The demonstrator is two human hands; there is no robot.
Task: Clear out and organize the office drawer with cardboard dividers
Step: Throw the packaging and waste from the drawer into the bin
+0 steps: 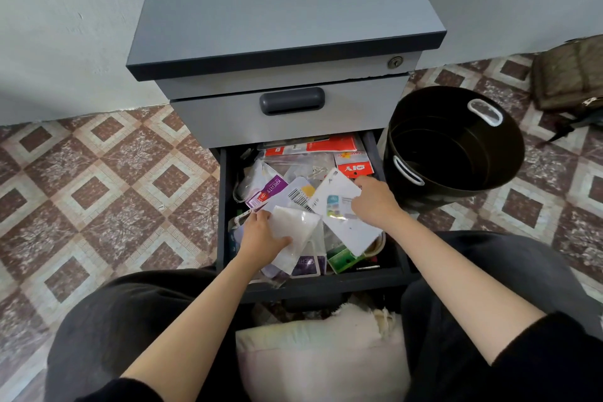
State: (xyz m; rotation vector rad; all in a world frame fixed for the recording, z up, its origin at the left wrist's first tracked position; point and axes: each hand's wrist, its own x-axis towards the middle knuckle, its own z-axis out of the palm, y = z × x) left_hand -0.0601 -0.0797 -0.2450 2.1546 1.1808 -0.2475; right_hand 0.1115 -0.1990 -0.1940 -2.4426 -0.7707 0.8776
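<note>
The drawer – the lower one of a smooth grey pedestal cabinet – stood pulled out between the person's knees. Its walls were dark and matt, and its interior was filled with a loose, overlapping layer of flat packets.

The left hand gripped a translucent white plastic pouch, fingers curled under its near-left edge and thumb on top. The pouch was glossy and creased. The right hand pinched the right edge of a stiff white rectangular card that lay tilted across the pile; a small blister of clear film showed on its face.

Other contents included red-and-white header cards at the back, a purple-labelled packet, a barcode label and a green pack near the front. The printing was largely too small or too blurred to read, and the lower layers and the drawer floor were hidden.

A round black bin with white-rimmed oval handle slots stood on the patterned tile floor just right of the drawer. A pale cushion lay under the drawer front, partly cut off. A brown bag was cropped at the right edge.
</note>
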